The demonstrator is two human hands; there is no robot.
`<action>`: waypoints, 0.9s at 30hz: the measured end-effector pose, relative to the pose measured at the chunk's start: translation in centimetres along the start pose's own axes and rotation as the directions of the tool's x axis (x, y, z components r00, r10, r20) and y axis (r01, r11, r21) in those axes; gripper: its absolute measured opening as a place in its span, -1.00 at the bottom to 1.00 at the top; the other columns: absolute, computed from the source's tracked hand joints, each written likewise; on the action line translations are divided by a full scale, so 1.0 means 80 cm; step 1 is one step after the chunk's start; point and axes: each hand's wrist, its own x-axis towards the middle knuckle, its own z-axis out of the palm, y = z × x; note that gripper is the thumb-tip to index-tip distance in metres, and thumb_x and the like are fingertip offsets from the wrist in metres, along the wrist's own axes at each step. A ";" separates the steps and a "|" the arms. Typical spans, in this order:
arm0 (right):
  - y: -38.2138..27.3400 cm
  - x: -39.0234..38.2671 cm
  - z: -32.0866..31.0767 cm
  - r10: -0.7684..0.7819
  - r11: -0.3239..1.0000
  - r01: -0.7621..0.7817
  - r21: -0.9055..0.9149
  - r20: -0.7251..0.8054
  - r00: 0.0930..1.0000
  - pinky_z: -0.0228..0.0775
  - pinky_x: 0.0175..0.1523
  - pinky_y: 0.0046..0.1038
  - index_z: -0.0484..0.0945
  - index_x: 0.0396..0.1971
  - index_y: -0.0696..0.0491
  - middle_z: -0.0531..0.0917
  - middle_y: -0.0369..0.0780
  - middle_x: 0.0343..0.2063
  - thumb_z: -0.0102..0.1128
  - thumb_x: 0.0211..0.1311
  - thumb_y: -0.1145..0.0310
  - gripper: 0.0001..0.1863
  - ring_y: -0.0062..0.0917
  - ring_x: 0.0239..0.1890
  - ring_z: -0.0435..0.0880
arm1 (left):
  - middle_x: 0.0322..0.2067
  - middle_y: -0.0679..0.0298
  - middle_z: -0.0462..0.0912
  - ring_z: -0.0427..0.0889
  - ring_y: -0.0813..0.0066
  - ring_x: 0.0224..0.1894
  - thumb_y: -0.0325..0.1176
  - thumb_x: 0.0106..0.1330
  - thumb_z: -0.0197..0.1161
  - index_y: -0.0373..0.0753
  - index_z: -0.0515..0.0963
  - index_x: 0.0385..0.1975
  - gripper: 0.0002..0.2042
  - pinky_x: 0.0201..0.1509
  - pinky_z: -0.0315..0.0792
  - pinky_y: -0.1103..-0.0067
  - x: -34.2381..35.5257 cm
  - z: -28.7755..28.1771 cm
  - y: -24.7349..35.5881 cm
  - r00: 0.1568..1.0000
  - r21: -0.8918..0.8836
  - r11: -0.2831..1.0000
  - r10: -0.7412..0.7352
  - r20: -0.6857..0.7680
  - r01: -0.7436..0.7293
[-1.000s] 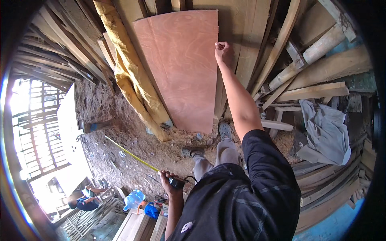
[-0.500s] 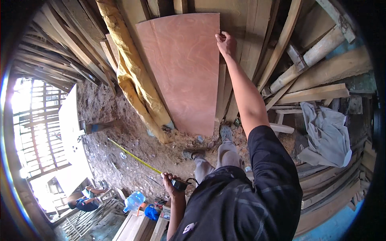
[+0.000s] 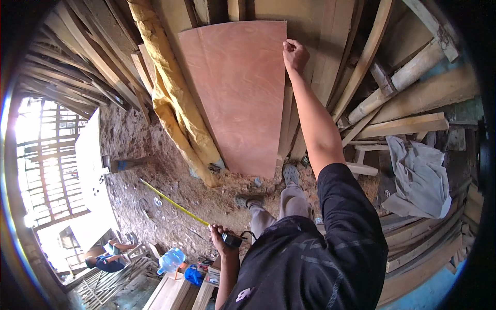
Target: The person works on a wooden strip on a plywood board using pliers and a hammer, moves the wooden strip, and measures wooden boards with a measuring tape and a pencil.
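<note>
Now I'm seeing the right hand (image 3: 295, 54) still gripping the plywood sheet (image 3: 237, 93) at its top edge, sliding slightly higher; left hand (image 3: 219, 236), below the sheet, keeps clutching the tape measure (image 3: 231, 239), tape still extended.

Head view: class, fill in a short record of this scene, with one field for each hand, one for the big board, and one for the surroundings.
Left hand: grips a black tape measure case, low beside the person's hip.
Tape: yellow blade drawn out across the dirt floor.
Right hand: raised, at the upper right edge of the plywood sheet.
Plywood sheet: reddish-brown, standing on the dirt, leaning on stacked timber.
Surroundings: grey cloth on the planks, blue water jug low down.
</note>
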 end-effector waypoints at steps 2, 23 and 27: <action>0.002 0.003 0.006 0.036 0.999 -0.035 -0.035 0.018 0.999 0.59 -0.22 -0.35 0.78 -0.38 0.04 0.79 -0.20 -0.49 0.48 0.20 0.31 -0.88 -0.45 -0.41 0.79 | -0.51 0.50 0.48 0.56 0.60 -0.52 -0.07 0.58 0.18 0.01 0.46 -0.22 -0.81 -0.50 0.52 0.59 -0.001 0.002 0.000 1.000 0.007 1.000 0.010 -0.027 -0.010; 0.005 -0.028 0.027 0.023 0.993 -0.005 -0.119 0.146 0.989 0.53 -0.16 -0.14 0.63 -0.11 0.10 0.73 -0.02 -0.38 0.20 0.34 0.37 -0.80 -0.11 -0.30 0.73 | -0.48 0.47 0.49 0.58 0.60 -0.46 -0.06 0.58 0.17 0.00 0.46 -0.19 -0.81 -0.47 0.55 0.59 0.015 -0.014 -0.001 0.998 0.049 0.998 0.027 0.051 -0.029; 0.078 -0.012 0.041 -0.057 0.998 0.056 0.023 0.038 0.998 0.53 -0.14 -0.20 0.65 -0.09 0.11 0.74 0.00 -0.35 0.09 0.37 0.38 -0.76 -0.16 -0.25 0.75 | -0.47 0.51 0.50 0.61 0.63 -0.49 -0.04 0.57 0.16 0.02 0.46 -0.17 -0.81 -0.53 0.58 0.58 0.025 -0.005 -0.013 0.997 0.029 0.999 -0.024 0.073 0.022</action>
